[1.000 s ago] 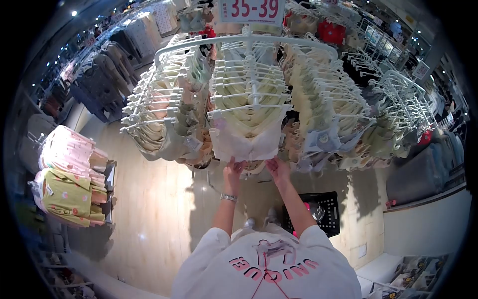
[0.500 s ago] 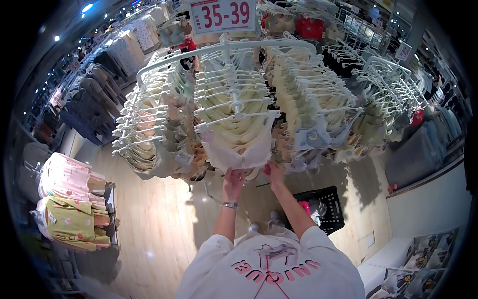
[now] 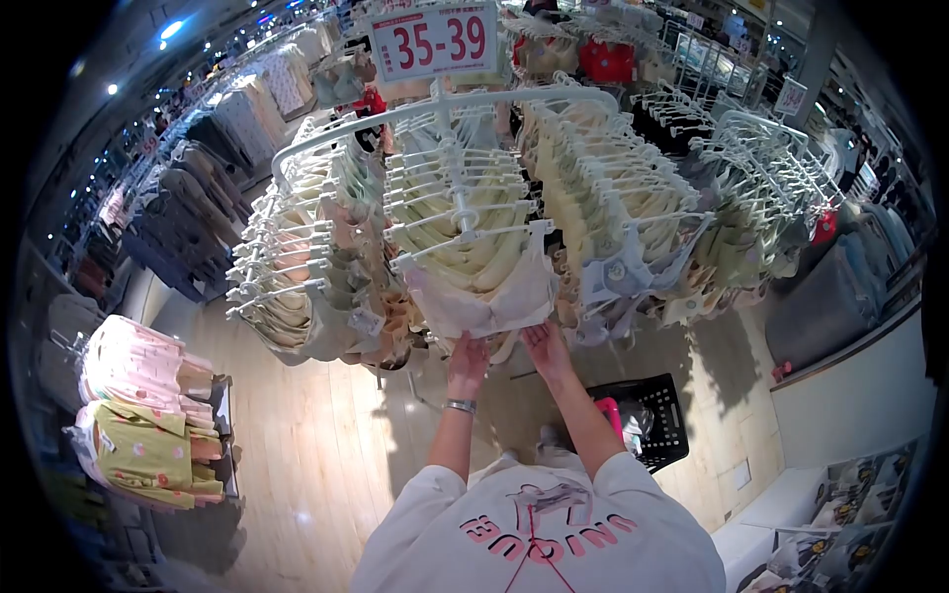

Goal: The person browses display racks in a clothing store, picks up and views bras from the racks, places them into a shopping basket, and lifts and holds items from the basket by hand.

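A pale pink-white bra (image 3: 484,299) hangs from a white hanger at the front of the middle row on the rack. My left hand (image 3: 468,362), with a silver watch on the wrist, grips the bra's lower edge near its middle. Farther right along the same edge, my right hand (image 3: 544,348) holds the band, palm turned up. Fingertips of both hands are partly hidden behind the fabric. Just behind this bra hang several cream and pale yellow ones (image 3: 465,255) on white hangers.
A white rack (image 3: 534,97) carries more rows of bras on both sides, under a 35-39 sign (image 3: 433,42). A black basket (image 3: 664,415) with items inside stands on the floor to my right. Pink and green garments (image 3: 143,445) hang at lower left.
My right hand has turned its palm up and its fingers have straightened under the band. The bra's right side sits slightly farther right. The view has shifted a little.
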`<state>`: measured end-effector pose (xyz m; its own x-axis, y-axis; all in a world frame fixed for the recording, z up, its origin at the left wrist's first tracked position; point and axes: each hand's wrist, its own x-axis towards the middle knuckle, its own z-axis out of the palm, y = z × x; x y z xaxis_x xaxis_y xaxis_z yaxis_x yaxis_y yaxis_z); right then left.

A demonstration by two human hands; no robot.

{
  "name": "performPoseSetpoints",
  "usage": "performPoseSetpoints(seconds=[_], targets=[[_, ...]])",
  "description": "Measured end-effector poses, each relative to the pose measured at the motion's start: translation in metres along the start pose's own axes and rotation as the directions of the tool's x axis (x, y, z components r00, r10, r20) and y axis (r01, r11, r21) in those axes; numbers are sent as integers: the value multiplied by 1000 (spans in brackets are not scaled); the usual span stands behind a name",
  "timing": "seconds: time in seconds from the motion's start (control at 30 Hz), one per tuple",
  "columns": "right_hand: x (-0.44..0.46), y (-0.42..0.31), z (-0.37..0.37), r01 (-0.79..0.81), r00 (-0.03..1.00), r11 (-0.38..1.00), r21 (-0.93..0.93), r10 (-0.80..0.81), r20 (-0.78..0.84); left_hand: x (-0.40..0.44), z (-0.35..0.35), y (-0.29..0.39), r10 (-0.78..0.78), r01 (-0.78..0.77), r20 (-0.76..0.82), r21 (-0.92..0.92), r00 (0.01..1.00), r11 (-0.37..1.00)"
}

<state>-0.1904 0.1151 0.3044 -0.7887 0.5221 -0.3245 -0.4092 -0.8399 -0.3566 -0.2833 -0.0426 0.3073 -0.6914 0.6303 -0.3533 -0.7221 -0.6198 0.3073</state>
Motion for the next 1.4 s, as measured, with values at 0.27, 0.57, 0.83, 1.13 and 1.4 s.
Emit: performPoseSetpoints(seconds=[0.27,0.57,0.83,1.13,1.4], targets=[[-4,12,9,-126,989,991,53,122,85,-7,3,1,-214,218,124,-17,969,976],[1,31,5,-229,963,973,14,224,149,-11,11,7,-113,114,61,-6,992,994],[5,35,8,-228,955,971,68,209,208,15,-24,15,89,-49,209,-189,974,981],[22,31,8,-269,932,951,150,219,288,18,2,22,-19,58,169,-226,985,973],[23,15,41,-380,892,911,161,314,326,10,14,19,91,-78,110,-119,990,990]])
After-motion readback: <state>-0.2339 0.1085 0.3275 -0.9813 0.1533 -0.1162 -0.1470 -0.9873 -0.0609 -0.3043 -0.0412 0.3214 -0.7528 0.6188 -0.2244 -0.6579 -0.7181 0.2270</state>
